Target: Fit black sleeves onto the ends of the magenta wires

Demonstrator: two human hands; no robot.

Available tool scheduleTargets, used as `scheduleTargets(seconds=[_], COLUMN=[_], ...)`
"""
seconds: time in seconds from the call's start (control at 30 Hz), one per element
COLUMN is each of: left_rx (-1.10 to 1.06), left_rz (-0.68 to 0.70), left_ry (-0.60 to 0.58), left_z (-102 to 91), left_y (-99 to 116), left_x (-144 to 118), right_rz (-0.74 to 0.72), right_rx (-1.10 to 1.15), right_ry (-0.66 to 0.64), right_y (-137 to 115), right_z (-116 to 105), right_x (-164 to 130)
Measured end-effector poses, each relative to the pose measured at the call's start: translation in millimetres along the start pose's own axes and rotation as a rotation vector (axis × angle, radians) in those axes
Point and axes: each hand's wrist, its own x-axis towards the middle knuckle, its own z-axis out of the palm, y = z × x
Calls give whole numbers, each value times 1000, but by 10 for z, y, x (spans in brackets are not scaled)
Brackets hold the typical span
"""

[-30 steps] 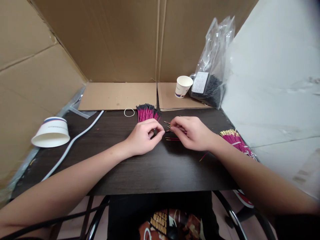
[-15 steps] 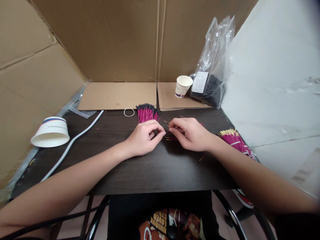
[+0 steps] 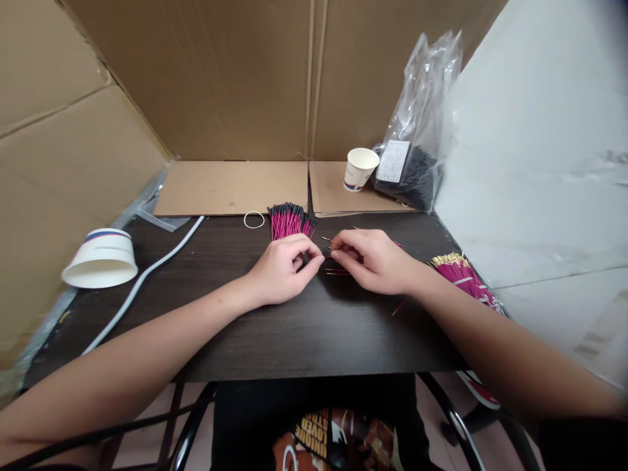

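Head view, left to right: an upturned paper cup point(image 3: 101, 258) lies at the desk's point(image 3: 294, 333) left edge, a white cable point(image 3: 142, 281) beside it. Our left hand point(image 3: 282, 268) is curled, fingertips pinching something too small to tell, just near the standing bundle of pink wires point(image 3: 289, 219). Our right hand point(image 3: 377, 261) pinches loose pink wires point(image 3: 338, 271) between the two hands. We should keep both pinches close and the tips aligned. Another gold-tipped bundle point(image 3: 464, 275) lies far right.

Over the last second we have drawn our right hand point(image 3: 380, 263) leftward, its fingers point(image 3: 338, 246) now nearly meeting the left hand point(image 3: 282, 269) over the loose pink wires point(image 3: 336, 271); our left barely shifted.
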Motion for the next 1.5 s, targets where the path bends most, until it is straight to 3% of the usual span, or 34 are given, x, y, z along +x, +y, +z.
scheduleTargets(seconds=[0.17, 0.37, 0.77, 1.07, 1.5], left_rx=[-21, -94, -120, -128, -240], left_rz=[-44, -125, -146, -133, -77], left_ry=[23, 45, 99, 30, -64], left_z=[-14, -45, -23, -8, 22], left_y=[-16, -37, -50, -1, 1], left_x=[8, 21, 24, 14, 5], right_rz=[-15, 16, 68, 343, 357], right_rx=[28, 74, 132, 588, 819], right_ry=[14, 151, 152, 127, 167], right_y=[15, 27, 67, 40, -11], right_z=[-52, -21, 30, 192, 270], right_x=[13, 41, 36, 12, 53])
